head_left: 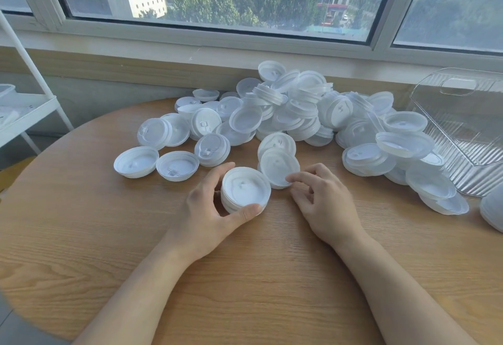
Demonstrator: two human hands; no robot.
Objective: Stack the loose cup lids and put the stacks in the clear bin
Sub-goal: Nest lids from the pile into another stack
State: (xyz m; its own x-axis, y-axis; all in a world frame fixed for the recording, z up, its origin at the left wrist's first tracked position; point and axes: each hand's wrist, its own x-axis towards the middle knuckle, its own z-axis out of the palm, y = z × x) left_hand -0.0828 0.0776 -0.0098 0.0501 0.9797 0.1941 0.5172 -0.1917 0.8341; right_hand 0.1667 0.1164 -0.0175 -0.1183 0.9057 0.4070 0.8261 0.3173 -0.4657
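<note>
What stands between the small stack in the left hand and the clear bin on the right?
The left hand grips the small stack near the table's middle. Toward the clear bin lie the right hand, a tilted lid it touches, and loose lids heaped before the bin. Lifting over them looks possible.

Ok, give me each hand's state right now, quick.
Left hand: grips the short stack of lids on the table.
Right hand: fingers loosely curled, fingertips touching the edge of a lid, nothing held.
</note>
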